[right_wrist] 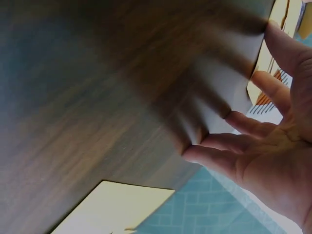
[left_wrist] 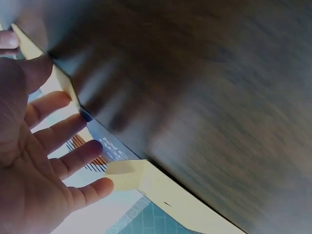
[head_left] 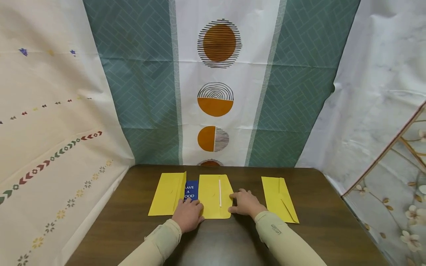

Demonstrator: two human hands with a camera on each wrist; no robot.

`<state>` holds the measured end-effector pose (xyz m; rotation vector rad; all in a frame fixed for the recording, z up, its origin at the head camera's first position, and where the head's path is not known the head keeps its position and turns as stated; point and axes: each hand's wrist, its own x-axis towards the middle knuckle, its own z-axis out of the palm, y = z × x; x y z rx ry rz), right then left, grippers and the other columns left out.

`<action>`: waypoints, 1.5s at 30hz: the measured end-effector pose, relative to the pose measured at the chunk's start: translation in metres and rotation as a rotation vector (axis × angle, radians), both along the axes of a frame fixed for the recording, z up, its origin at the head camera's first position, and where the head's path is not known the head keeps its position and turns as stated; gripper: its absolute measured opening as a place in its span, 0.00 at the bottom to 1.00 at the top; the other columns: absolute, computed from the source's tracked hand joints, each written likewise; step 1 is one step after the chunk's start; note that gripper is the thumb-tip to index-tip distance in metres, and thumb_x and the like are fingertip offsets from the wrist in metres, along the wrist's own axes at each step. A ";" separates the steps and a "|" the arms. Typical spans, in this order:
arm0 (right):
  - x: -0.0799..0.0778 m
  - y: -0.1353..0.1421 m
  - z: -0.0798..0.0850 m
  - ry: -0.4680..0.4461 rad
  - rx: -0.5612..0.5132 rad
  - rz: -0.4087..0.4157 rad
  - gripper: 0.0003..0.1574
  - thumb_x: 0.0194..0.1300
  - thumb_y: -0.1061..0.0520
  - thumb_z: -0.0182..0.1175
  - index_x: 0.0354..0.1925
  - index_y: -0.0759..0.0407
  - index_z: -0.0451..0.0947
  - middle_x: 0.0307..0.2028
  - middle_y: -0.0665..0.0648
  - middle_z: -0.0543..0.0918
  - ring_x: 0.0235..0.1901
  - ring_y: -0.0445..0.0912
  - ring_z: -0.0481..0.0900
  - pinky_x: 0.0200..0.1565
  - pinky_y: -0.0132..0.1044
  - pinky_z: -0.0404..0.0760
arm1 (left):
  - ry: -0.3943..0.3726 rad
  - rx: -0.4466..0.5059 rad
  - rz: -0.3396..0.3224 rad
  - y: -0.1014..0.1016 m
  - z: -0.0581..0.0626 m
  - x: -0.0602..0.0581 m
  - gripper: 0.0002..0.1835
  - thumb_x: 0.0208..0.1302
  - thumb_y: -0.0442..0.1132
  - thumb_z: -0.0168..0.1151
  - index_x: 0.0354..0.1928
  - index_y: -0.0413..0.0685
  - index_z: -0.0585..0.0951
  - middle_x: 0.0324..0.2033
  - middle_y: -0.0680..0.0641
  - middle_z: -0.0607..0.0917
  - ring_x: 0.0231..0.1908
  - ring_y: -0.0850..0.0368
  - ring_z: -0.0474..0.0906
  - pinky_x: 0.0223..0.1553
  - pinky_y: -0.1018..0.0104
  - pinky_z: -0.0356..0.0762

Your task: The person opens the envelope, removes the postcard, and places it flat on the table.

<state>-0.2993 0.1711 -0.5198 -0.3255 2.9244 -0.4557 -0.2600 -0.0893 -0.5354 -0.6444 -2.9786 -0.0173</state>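
Observation:
Three yellow envelopes lie on the table in the head view. A blue card [head_left: 191, 187] with white lettering shows between the left envelope [head_left: 163, 194] and the middle envelope [head_left: 208, 195]. My left hand [head_left: 189, 215] rests at the card's near end, its thumb by the middle envelope's lower left corner. In the left wrist view the spread fingers [left_wrist: 70, 158] touch down along the card. My right hand [head_left: 245, 203] is at the middle envelope's right edge, thumb and index finger touching there. Its other fingertips rest on the wood in the right wrist view. Neither hand grips anything.
A thin white strip [head_left: 220, 193] runs lengthwise on the middle envelope. To the right of my right hand lies another yellow envelope [head_left: 277, 197], flap side up. The dark wooden table [head_left: 219, 244] ends at a patterned curtain [head_left: 143, 92] behind.

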 end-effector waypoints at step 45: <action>-0.008 -0.007 0.002 -0.076 0.027 -0.077 0.39 0.62 0.40 0.78 0.68 0.49 0.82 0.71 0.66 0.76 0.72 0.73 0.71 0.65 0.82 0.68 | 0.010 0.132 0.303 0.089 -0.008 -0.003 0.39 0.62 0.65 0.73 0.63 0.42 0.81 0.62 0.37 0.82 0.55 0.37 0.79 0.49 0.35 0.85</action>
